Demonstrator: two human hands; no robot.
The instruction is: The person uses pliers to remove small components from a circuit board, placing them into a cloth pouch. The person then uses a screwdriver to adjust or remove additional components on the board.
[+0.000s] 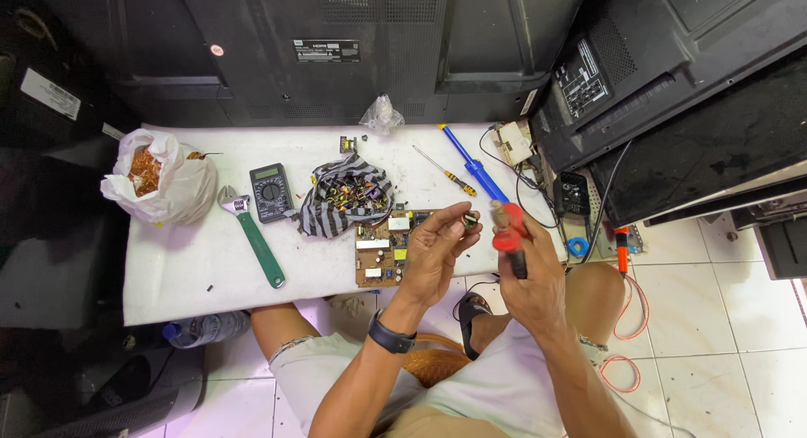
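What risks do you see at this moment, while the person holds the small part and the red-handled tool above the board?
1. The left hand pinches the small component only at the fingertips, so it may slip and fall toward the circuit board or the tiled floor.
2. The right hand holds the red-handled tool very near the left fingertips; its tip could hurt them.
3. Loose cables lie beside the knee and could snag.

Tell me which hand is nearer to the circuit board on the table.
Left. The left hand hovers just beside the circuit board; the right hand, gripping a red-handled tool, is farther right.
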